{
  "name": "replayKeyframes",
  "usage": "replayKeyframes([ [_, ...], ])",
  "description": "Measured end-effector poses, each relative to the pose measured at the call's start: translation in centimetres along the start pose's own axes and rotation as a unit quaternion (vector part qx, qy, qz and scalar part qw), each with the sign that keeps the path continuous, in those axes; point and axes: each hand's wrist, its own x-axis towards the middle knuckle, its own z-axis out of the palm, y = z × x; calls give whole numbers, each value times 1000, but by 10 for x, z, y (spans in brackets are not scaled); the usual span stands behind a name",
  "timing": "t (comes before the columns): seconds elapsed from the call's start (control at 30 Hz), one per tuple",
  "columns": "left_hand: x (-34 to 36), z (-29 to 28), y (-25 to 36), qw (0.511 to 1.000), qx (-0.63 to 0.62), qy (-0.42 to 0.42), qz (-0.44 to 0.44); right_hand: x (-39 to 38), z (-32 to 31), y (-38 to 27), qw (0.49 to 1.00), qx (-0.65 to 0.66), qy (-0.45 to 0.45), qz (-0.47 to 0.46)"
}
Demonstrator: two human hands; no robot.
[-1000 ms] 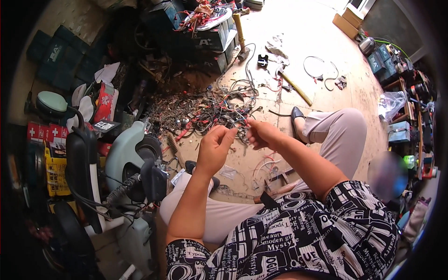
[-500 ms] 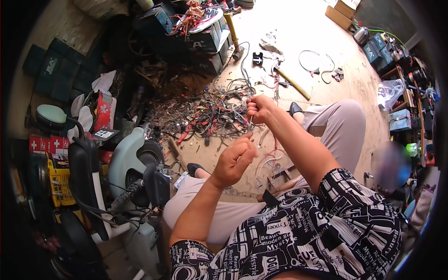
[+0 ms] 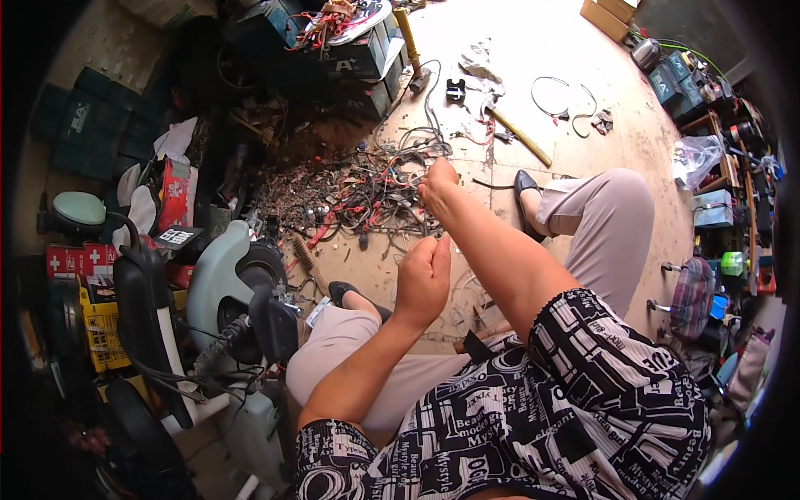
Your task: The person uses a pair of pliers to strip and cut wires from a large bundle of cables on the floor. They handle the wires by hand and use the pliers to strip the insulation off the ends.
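Observation:
My left hand (image 3: 422, 280) is closed in a fist above the floor, thumb pressed against the curled fingers; whatever it grips is hidden. Farther out, my right hand (image 3: 438, 181) is also closed, at the right edge of a tangled heap of cut wires (image 3: 367, 200) in black, red and other colours. What lies in its fingers cannot be made out. The two hands are apart, the right one beyond the left. A loop of grey cable (image 3: 433, 108) runs over the floor just beyond the right hand.
A yellow-handled hammer (image 3: 522, 137) lies beyond my right foot, with another hammer (image 3: 408, 46) propped against dark battery boxes (image 3: 354, 62). On the left stands a pale green scooter body (image 3: 215, 279). Crowded shelves (image 3: 737, 167) line the right side. A wire brush (image 3: 307, 260) lies near my left foot.
My right hand has moved slightly away and left, toward the wire heap. The left hand has turned and shifted a little right. The thin strand seen between them earlier no longer shows.

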Motion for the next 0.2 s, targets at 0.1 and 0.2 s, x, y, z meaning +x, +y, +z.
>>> replayKeyframes([
  [0.1, -3, -6, -14, 996, -59, 9, -73, -10, -1, -20, 987, 10, -162, 6],
  [0.2, 7, -15, -23, 975, -183, 87, -88, -30, 1, -62, 945, 32, -321, 48],
])
